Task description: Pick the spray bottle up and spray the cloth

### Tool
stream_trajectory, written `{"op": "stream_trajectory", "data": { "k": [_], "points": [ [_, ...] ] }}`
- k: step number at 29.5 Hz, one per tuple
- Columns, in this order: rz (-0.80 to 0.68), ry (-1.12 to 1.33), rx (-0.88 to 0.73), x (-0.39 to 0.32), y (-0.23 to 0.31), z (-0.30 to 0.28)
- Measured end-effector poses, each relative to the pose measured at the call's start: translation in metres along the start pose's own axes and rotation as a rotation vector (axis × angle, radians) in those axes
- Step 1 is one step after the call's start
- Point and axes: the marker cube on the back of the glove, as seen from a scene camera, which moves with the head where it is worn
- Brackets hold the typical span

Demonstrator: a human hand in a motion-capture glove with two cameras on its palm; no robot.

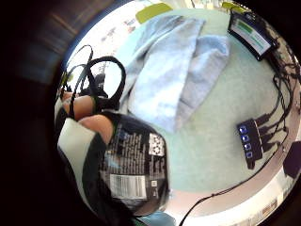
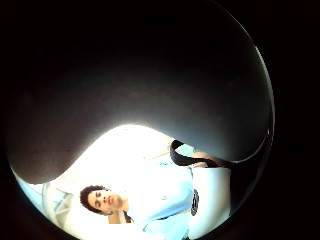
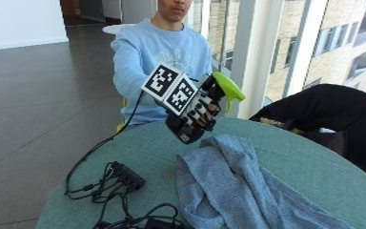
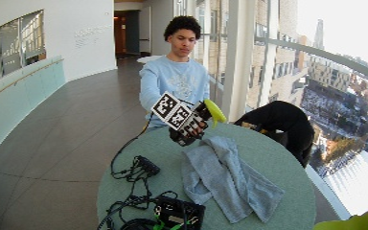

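We see the right hand (image 3: 194,110) holding the spray bottle (image 3: 216,93) up in the air, fingers curled round it, with the cloth (image 3: 234,181) on the worktop (image 3: 310,162) just below. If the nozzle points wrong, we think the spray misses

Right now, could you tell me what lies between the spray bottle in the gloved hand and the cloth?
Nothing: the outside view shows only air between the spray bottle and the cloth below it.

The table (image 3: 335,171) bears one grey cloth (image 3: 234,186), one black hub (image 3: 127,175) and one black box (image 4: 179,211), while one spray bottle (image 3: 218,93) sits in one gloved right hand (image 3: 198,112).
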Motion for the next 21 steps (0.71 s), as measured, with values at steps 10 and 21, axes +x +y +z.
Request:
{"op": "stream_trajectory", "data": {
  "k": [10,21],
  "points": [
    [-0.312,-0.183,0.167,-0.091,-0.014,0.079],
    [-0.47,-0.298,0.187,-0.138,-0.047,0.196]
  ]
}}
